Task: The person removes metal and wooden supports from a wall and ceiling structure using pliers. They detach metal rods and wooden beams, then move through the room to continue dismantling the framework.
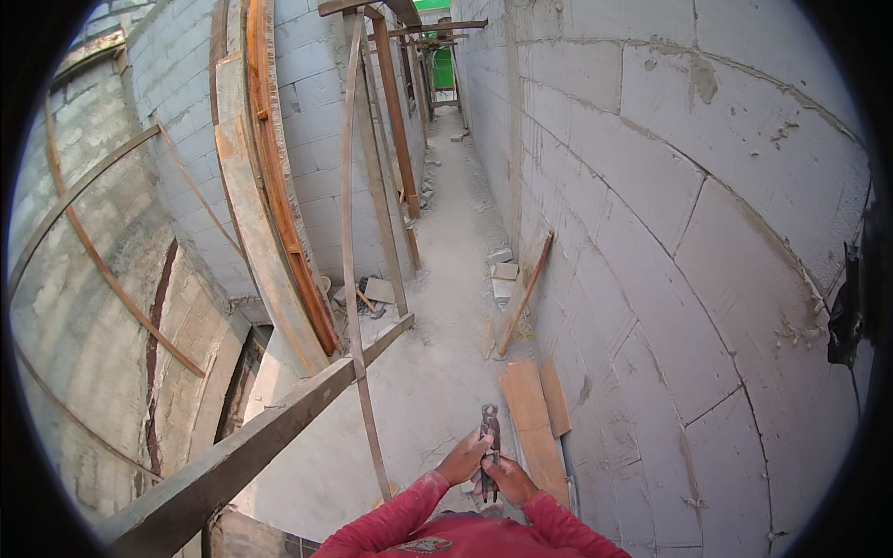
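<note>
A pair of dark pliers is held upright in front of my chest, with its head pointing away from me and its two handles toward me. My left hand is closed on it from the left, near the joint. From the right, my right hand closes around the handles a little lower. The handle ends show below my fingers. Whether anything small is between the jaws is too small to tell. Both forearms are in red sleeves.
A thick timber beam crosses at left, with a thin upright batten against it. Long boards lean on the left block wall. Wooden planks and a leaning board stand along the right block wall. A hammer lies beside rubble.
</note>
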Demonstrator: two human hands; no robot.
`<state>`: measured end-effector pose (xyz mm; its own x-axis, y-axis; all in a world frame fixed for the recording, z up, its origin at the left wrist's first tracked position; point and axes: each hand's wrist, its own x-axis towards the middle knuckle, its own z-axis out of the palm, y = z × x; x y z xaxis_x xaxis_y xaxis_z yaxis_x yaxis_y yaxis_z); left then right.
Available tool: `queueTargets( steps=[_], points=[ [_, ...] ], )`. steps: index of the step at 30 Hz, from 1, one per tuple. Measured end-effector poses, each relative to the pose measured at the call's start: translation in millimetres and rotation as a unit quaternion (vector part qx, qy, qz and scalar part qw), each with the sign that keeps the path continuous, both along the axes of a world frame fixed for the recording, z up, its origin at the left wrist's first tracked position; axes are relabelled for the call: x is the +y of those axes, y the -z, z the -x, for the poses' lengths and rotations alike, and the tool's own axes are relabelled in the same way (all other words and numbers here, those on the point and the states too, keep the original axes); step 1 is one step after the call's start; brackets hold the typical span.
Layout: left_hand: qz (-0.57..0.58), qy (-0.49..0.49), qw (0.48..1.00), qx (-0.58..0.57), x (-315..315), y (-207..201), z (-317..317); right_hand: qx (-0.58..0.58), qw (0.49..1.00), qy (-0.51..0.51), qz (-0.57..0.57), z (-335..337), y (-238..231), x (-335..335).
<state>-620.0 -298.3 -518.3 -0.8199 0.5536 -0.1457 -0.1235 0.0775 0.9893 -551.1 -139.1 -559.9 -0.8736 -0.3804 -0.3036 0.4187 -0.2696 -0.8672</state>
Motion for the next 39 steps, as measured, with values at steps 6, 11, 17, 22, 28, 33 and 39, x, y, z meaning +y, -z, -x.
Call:
queueTargets(
  steps=[6, 11, 17, 22, 28, 33, 39],
  points=[
    [0.280, -0.099, 0.891, 0.342, -74.8, -48.0, 46.3, 0.007, 0.997, 0.004, -0.081, 30.5, -39.7, -23.0],
    [0.289, -0.312, 0.755, 0.499, -115.1, -113.3, 73.4, -0.010, 0.994, 0.028, -0.102, 55.0, -25.3, -21.2],
    [0.410, -0.424, 0.651, 0.478, -163.5, -104.6, 89.6, -0.031, 0.994, -0.028, -0.103, 80.3, -38.8, -15.1],
    [0.391, -0.452, 0.641, 0.482, -166.3, -93.6, 95.2, -0.043, 0.990, -0.061, -0.116, 118.7, -15.3, -22.2],
    [0.429, -0.529, 0.580, 0.447, -145.7, -100.0, 113.2, -0.018, 0.978, -0.145, -0.151, 194.4, 20.9, -32.6],
    [0.324, -0.611, 0.584, 0.425, -151.4, -91.9, 213.0, -0.017, 0.961, -0.199, -0.190, 291.1, 60.9, -44.8],
    [0.264, -0.559, 0.605, 0.503, -141.1, -175.9, 399.2, -0.048, 0.970, -0.173, -0.164, 410.0, 38.6, -43.8]
  ],
)
